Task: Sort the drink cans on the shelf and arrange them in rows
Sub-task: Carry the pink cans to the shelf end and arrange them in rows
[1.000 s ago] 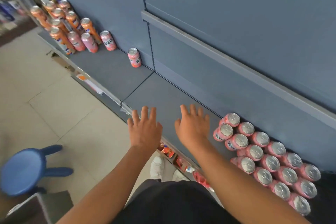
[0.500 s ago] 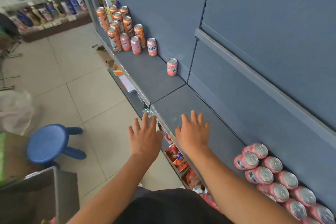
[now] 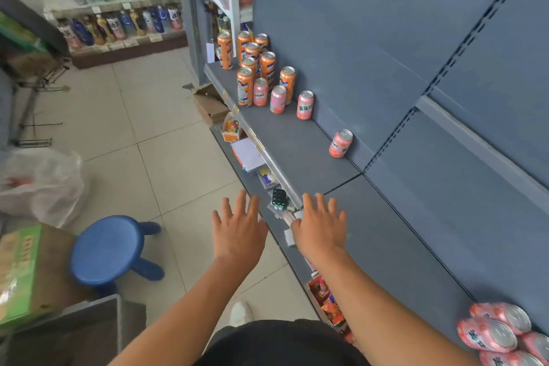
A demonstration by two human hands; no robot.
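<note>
Left hand (image 3: 237,232) and right hand (image 3: 320,232) hover, fingers spread, each grip empty. A lone pink aluminium can (image 3: 341,143) stands along the grey metal shelf (image 3: 297,140); fetching it likely comes next, needing a longer reach.

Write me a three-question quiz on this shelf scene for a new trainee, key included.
1. True or false: the left hand and the right hand each hold a can.
2. How does the lone pink can sit on the shelf? A) upright, close to the back panel; B) on its side at the front edge; C) stacked on another can.
3. Fill in: the tall cans grouped at the shelf's far end are ____ in colour.
Key: 1 false, both hands are open and empty; 2 A; 3 orange.
</note>
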